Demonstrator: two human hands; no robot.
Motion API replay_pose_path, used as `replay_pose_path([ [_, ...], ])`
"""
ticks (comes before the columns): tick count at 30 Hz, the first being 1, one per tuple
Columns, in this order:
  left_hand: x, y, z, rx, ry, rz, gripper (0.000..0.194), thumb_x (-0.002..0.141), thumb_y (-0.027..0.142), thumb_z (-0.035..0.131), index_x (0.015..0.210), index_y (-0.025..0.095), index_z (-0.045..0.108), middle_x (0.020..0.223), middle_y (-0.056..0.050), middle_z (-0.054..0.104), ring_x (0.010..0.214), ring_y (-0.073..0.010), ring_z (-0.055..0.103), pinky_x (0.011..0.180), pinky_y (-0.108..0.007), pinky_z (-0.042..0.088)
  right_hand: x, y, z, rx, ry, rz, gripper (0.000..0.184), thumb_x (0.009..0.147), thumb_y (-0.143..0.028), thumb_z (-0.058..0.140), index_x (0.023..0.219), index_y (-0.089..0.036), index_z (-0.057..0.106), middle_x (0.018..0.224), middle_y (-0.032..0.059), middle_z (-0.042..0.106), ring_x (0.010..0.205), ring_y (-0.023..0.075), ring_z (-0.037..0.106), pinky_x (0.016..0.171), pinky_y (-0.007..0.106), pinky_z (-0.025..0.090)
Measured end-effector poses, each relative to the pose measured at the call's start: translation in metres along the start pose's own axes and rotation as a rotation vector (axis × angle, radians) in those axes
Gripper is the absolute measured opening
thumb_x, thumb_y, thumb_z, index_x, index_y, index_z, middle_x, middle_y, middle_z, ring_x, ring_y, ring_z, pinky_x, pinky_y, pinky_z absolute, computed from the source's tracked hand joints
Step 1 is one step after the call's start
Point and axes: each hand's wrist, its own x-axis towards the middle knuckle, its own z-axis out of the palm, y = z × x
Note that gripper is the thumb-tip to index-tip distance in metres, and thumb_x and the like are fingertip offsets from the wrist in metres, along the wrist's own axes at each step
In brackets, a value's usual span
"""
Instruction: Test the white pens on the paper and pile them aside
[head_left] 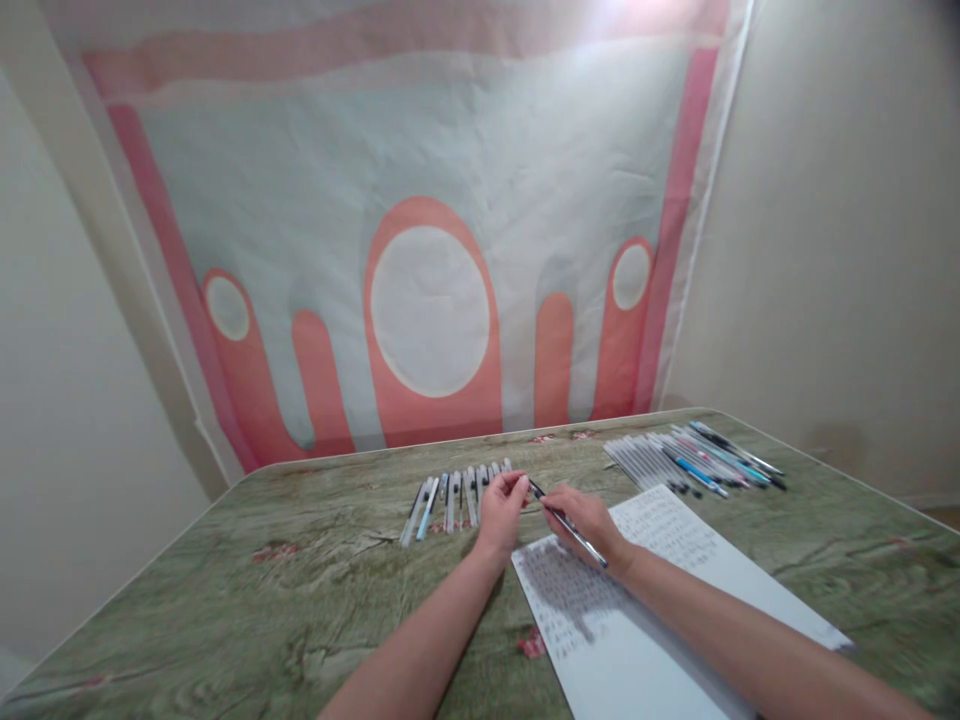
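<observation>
My right hand (589,522) is closed around a slim dark pen (568,523), which slants across it with the tip end pointing up and left. My left hand (502,510) pinches that far end of the pen between thumb and fingers. Both hands hover at the top edge of a white sheet of paper (660,610) covered with handwriting. Just behind my left hand lies a row of several pens (454,495), side by side on the table.
A second, larger row of pens (694,458) lies at the back right. The table (262,590) has a green wood-grain cover with rounded edges. A pink and pale blue cloth (427,250) hangs on the wall behind.
</observation>
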Motion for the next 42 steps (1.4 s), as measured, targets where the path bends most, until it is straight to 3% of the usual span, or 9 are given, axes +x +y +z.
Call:
replay_pose_path([
  [5, 0.000, 0.002, -0.001, -0.005, -0.037, -0.054, 0.033, 0.066, 0.039, 0.063, 0.085, 0.013, 0.059, 0.069, -0.002, 0.059, 0.057, -0.0078, 0.050, 0.056, -0.020, 0.040, 0.002, -0.001, -0.006, -0.109, 0.016, -0.053, 0.010, 0.080, -0.016, 0.050, 0.089, -0.018, 0.055, 0.066, 0.0014, 0.056, 0.060, 0.0108, 0.053, 0.056, 0.021, 0.041],
  [14, -0.004, 0.011, 0.000, 0.009, -0.091, -0.093, 0.033, 0.065, 0.038, 0.065, 0.084, 0.012, 0.060, 0.069, -0.003, 0.060, 0.057, -0.0082, 0.051, 0.057, -0.020, 0.041, -0.001, -0.002, -0.010, -0.086, -0.003, -0.063, 0.008, 0.082, -0.020, 0.049, 0.086, -0.018, 0.056, 0.065, 0.0020, 0.057, 0.060, 0.0110, 0.054, 0.057, 0.022, 0.041],
  [17, -0.005, 0.015, 0.005, -0.013, -0.121, -0.100, 0.038, 0.067, 0.041, 0.062, 0.092, 0.012, 0.059, 0.078, -0.005, 0.062, 0.062, -0.0099, 0.055, 0.061, -0.022, 0.042, 0.002, -0.002, -0.011, -0.079, -0.017, 0.012, 0.011, 0.083, -0.022, 0.047, 0.088, -0.019, 0.057, 0.067, 0.0025, 0.058, 0.063, 0.0121, 0.055, 0.059, 0.023, 0.042],
  [20, -0.014, 0.019, 0.015, -0.016, -0.161, -0.069, 0.046, 0.074, 0.043, 0.053, 0.113, 0.017, 0.050, 0.094, -0.008, 0.061, 0.070, -0.0119, 0.058, 0.065, -0.025, 0.044, 0.012, 0.002, -0.020, -0.056, 0.024, 0.124, 0.015, 0.084, -0.025, 0.045, 0.092, -0.020, 0.058, 0.071, 0.0024, 0.058, 0.065, 0.0125, 0.055, 0.062, 0.023, 0.043],
  [23, -0.031, 0.022, 0.022, 0.212, -0.307, 0.105, 0.048, 0.076, 0.039, 0.052, 0.120, 0.020, 0.045, 0.101, -0.011, 0.058, 0.075, -0.0148, 0.057, 0.068, -0.030, 0.044, 0.024, 0.019, -0.039, -0.079, 0.082, 0.257, 0.019, 0.086, -0.026, 0.041, 0.095, -0.019, 0.057, 0.082, 0.0044, 0.058, 0.075, 0.0139, 0.056, 0.068, 0.025, 0.043],
  [26, -0.048, 0.027, 0.024, 0.645, -0.567, 0.385, 0.039, 0.069, 0.034, 0.060, 0.106, 0.023, 0.056, 0.103, -0.010, 0.058, 0.093, -0.0225, 0.052, 0.084, -0.038, 0.037, 0.029, 0.050, -0.060, -0.225, -0.057, 0.324, 0.026, 0.086, -0.024, 0.039, 0.108, -0.019, 0.053, 0.094, 0.0073, 0.058, 0.087, 0.0176, 0.053, 0.076, 0.029, 0.042],
  [30, -0.058, 0.031, 0.022, 0.965, -0.725, 0.502, 0.033, 0.069, 0.032, 0.060, 0.102, 0.026, 0.057, 0.106, -0.007, 0.059, 0.101, -0.0256, 0.046, 0.089, -0.042, 0.030, 0.021, 0.094, -0.073, -0.476, -0.391, 0.275, 0.033, 0.083, -0.014, 0.040, 0.113, -0.019, 0.053, 0.101, 0.0091, 0.058, 0.097, 0.0210, 0.047, 0.081, 0.031, 0.037],
  [34, -0.056, 0.030, 0.020, 0.962, -0.803, 0.503, 0.023, 0.072, 0.033, 0.057, 0.094, 0.026, 0.060, 0.105, -0.005, 0.061, 0.099, -0.0245, 0.047, 0.086, -0.040, 0.031, 0.011, 0.114, -0.073, -0.611, -0.630, 0.193, 0.036, 0.081, -0.010, 0.043, 0.114, -0.019, 0.053, 0.101, 0.0098, 0.058, 0.098, 0.0213, 0.045, 0.082, 0.031, 0.034],
  [42, -0.053, 0.029, 0.016, 0.864, -0.881, 0.573, 0.020, 0.074, 0.031, 0.055, 0.092, 0.027, 0.062, 0.104, -0.004, 0.062, 0.096, -0.0213, 0.052, 0.087, -0.036, 0.032, 0.010, 0.115, -0.080, -0.716, -0.748, 0.201, 0.027, 0.080, -0.013, 0.046, 0.098, -0.023, 0.063, 0.090, 0.0112, 0.059, 0.093, 0.0228, 0.046, 0.076, 0.033, 0.033],
])
